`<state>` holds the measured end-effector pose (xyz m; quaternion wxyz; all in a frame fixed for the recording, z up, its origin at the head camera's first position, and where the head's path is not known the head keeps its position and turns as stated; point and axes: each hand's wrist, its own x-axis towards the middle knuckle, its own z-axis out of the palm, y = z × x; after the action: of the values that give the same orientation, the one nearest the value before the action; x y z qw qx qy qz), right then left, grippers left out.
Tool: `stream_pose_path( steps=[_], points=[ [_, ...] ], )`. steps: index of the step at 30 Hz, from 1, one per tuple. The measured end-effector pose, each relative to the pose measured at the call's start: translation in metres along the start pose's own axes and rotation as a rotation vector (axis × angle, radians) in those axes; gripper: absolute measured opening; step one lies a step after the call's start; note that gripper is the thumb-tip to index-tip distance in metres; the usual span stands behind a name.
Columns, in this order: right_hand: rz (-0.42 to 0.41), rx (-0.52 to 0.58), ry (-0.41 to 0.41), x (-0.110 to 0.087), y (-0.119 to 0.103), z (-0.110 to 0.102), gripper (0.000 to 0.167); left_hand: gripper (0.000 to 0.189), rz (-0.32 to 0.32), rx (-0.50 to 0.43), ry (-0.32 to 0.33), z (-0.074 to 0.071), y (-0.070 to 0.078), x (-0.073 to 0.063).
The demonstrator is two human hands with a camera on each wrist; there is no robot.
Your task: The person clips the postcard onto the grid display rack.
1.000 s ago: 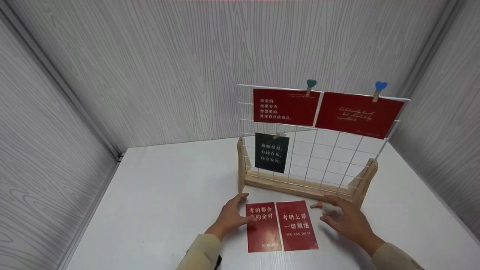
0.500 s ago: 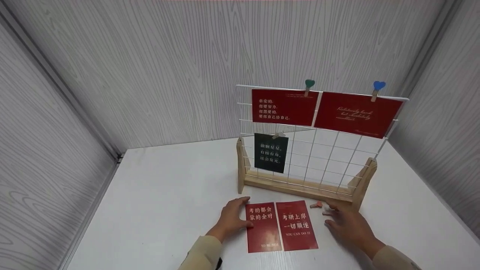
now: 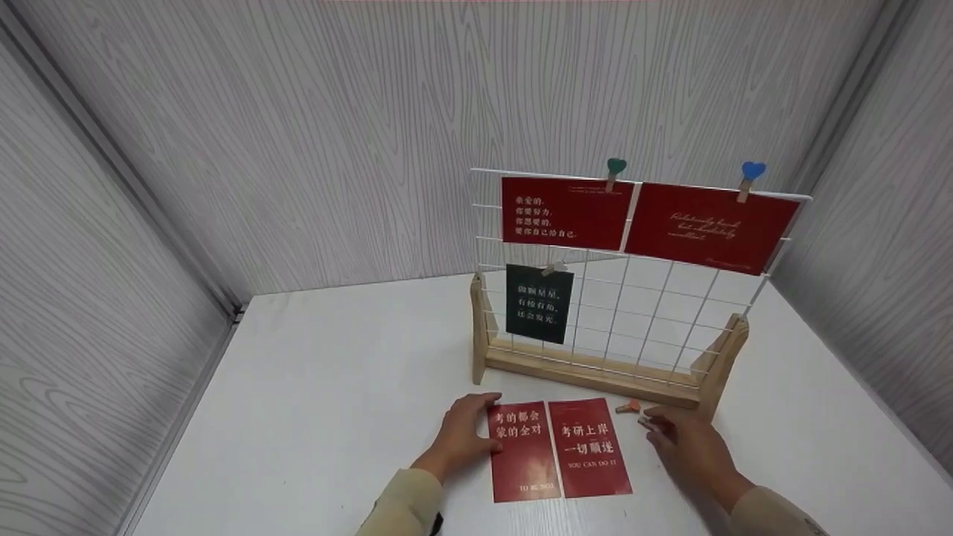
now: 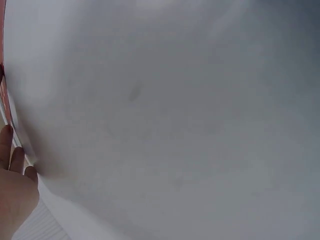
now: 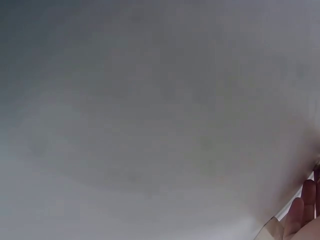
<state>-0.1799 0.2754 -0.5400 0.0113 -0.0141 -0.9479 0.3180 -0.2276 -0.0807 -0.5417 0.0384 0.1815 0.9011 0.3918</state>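
Note:
In the head view my left hand [image 3: 458,438] lies at the left edge of a red card [image 3: 523,465] with white lettering, its thumb touching the card's edge. A second red card [image 3: 590,469] lies flat beside it. My right hand [image 3: 692,447] pinches a small clothespin [image 3: 647,423] with a pale end between thumb and forefinger, low over the table; the fingers hide part of it. Just left of that lies another wooden clothespin [image 3: 629,407] with an orange-red ornament. The wrist views catch only the left fingers [image 4: 17,159] and right fingers [image 5: 308,197] at their edges.
Behind the cards stands a white wire grid [image 3: 640,298] on a wooden base [image 3: 588,374]. Two red cards hang along its top under green [image 3: 616,167] and blue [image 3: 753,171] heart clothespins. A dark green card [image 3: 539,305] hangs lower left. Grey wood-grain panels surround the white table [image 3: 327,387].
My right fingers have closed in on the pale-ended clothespin and turned it slightly. My left hand has shifted a little, its thumb drawing back from the lettering to the card's edge.

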Motion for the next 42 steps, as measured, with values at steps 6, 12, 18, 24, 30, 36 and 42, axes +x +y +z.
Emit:
stream_pose_path(
  steps=[6,12,18,24,30,36,42],
  points=[
    [0.0,0.117,-0.004,0.0,-0.005,0.002,0.032,0.07,0.049,-0.029,0.006,0.001,0.0,0.0],
    [-0.075,0.182,0.017,0.0,-0.011,0.005,0.032,0.072,0.059,-0.063,0.002,0.0,0.002,0.002],
    [-0.069,0.239,-0.013,0.004,-0.017,0.007,0.037,0.08,0.031,-0.071,-0.006,-0.001,0.001,0.002],
    [-0.077,0.285,-0.02,0.008,-0.022,0.002,0.03,0.078,-0.026,-0.124,-0.024,-0.004,0.005,0.003],
    [-0.149,0.352,-0.029,0.011,-0.025,-0.002,0.022,0.064,-0.088,-0.193,-0.002,-0.005,0.006,0.004],
    [-0.152,0.376,0.022,0.012,-0.028,-0.002,0.024,0.052,-0.066,-0.26,0.035,-0.009,0.006,0.004],
    [-0.174,0.444,0.074,0.016,-0.033,-0.005,0.026,0.043,-0.117,-0.398,0.031,-0.014,0.008,0.007]
  ],
)
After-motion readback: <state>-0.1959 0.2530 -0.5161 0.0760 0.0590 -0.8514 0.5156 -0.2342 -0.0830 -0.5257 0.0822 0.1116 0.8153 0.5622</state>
